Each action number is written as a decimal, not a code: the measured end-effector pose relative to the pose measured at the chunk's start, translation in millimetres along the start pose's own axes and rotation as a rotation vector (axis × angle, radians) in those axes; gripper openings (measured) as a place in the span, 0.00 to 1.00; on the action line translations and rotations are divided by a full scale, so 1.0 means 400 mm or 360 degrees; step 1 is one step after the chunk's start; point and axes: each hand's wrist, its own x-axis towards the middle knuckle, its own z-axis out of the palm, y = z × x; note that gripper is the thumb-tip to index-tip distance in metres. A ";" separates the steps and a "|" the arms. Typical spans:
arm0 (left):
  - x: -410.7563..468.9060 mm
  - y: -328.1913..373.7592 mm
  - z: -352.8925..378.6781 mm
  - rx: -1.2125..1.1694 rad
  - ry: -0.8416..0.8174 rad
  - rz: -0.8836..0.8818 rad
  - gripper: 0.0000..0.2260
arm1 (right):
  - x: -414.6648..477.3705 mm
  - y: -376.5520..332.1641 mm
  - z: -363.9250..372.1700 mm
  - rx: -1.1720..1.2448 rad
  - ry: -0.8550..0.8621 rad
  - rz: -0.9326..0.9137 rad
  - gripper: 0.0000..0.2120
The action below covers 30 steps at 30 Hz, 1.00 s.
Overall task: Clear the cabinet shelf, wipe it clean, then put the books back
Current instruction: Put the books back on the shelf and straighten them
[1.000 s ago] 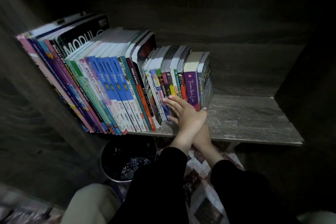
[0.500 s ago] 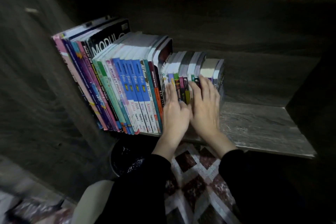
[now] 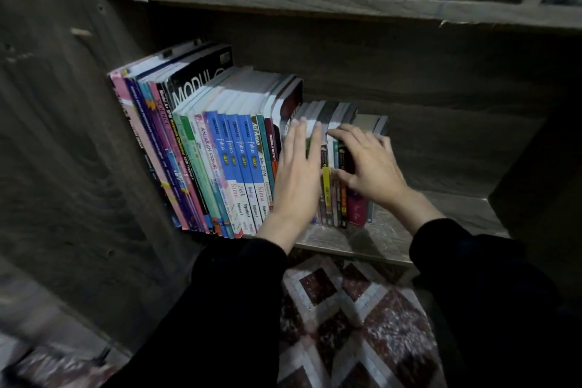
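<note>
Wooden shelf (image 3: pixel 441 214) roomy rightward, left hand (image 3: pixel 297 176) flat on small books (image 3: pixel 329 195), right hand (image 3: pixel 374 167) gripping them

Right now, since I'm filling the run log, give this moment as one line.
phase: shelf not cleared | left hand: flat on small books | right hand: fingers curled on small books
</note>
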 end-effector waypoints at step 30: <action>-0.006 0.048 -0.028 -0.0031 -0.0176 -0.0273 0.28 | -0.002 0.005 -0.048 0.0231 -0.0280 0.0092 0.37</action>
